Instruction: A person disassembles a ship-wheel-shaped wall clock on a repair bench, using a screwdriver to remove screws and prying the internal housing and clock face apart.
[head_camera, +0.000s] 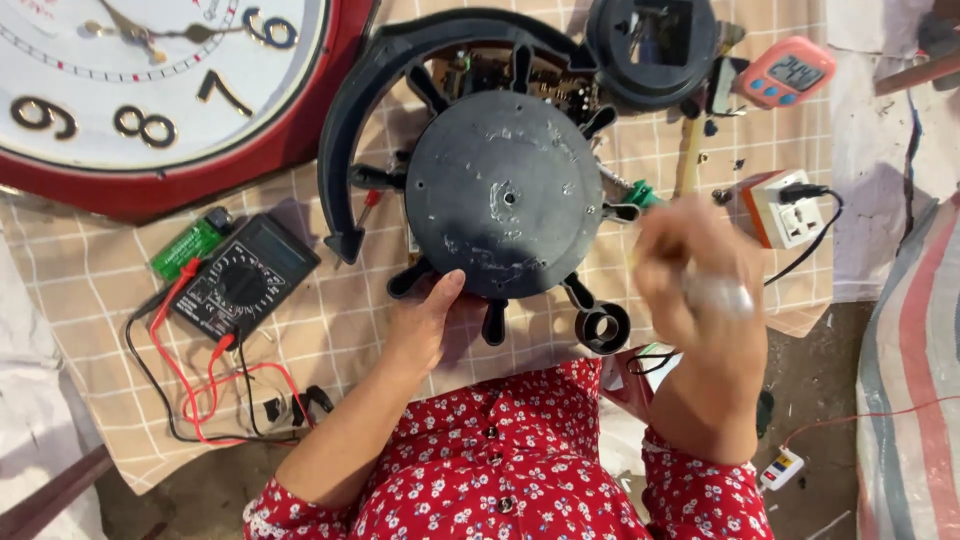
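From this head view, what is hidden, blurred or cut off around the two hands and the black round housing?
- Right hand: motion-blurred; the pale thing in its grip cannot be identified.
- Circuit board: mostly covered by the black round housing.
- Left hand: thumb rests on the housing's edge; the fingers go under it, hidden.
- Wall clock: cut off by the top and left edges.
- Multimeter: dial markings too small.

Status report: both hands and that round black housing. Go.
Left hand steadies near edge of round black housing. Right hand raised beside it, blurred, closed on a small pale object, kind unclear. Multimeter lies to the left, apart.
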